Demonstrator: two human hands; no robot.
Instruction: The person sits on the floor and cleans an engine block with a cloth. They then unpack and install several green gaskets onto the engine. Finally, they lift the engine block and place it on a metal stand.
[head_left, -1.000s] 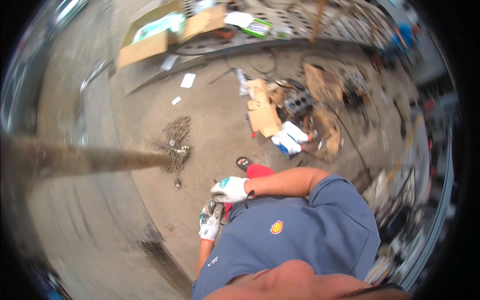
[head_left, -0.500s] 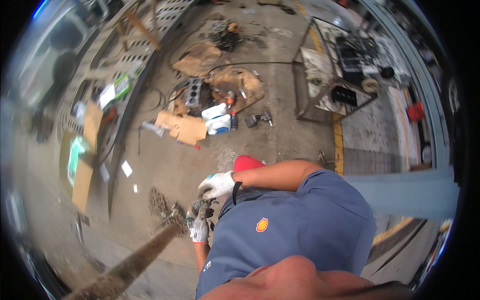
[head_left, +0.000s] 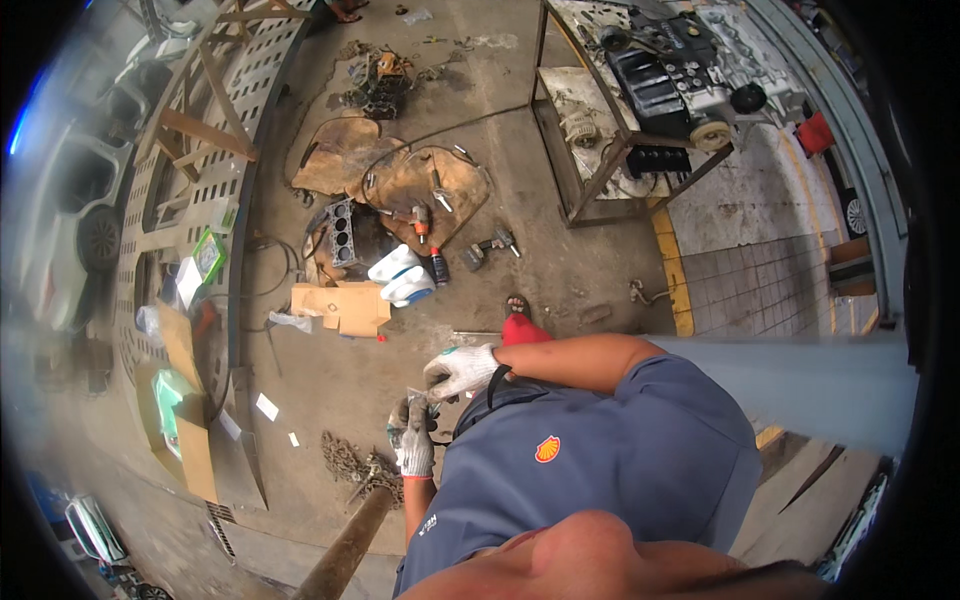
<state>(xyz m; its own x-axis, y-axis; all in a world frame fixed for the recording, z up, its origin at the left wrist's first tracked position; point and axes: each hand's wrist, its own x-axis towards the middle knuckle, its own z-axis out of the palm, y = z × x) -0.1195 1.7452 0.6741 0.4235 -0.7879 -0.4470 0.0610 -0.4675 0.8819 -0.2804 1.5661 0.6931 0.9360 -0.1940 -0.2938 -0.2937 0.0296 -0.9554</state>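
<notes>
Both my hands wear whitish knit work gloves, soiled dark at the fingers, and meet in front of my waist. My right hand point(head_left: 460, 372) is closed, its fingertips bent down toward the left hand. My left hand point(head_left: 411, 437) is closed too, with thumb and fingers pinched together just below the right. A small greyish thing shows between the fingertips; it is too small and partly covered to name. A black strap circles my right wrist. On the floor beside my left hand lies a heap of rusty chain point(head_left: 345, 462), next to a brown pole point(head_left: 350, 545).
Ahead on the floor are an engine block point(head_left: 345, 235), white bottles point(head_left: 402, 275), a spray can point(head_left: 439, 266), a cordless power tool point(head_left: 490, 248) and flattened cardboard point(head_left: 345, 308). A metal frame table point(head_left: 600, 185) with engine parts stands right; a perforated steel ramp point(head_left: 225, 150) runs left, near an open carton point(head_left: 195, 455).
My view has shifted, bringing my sandalled foot and more of the ramp into sight. My hands stay together at my waist, the left one's fingers now more upright.
</notes>
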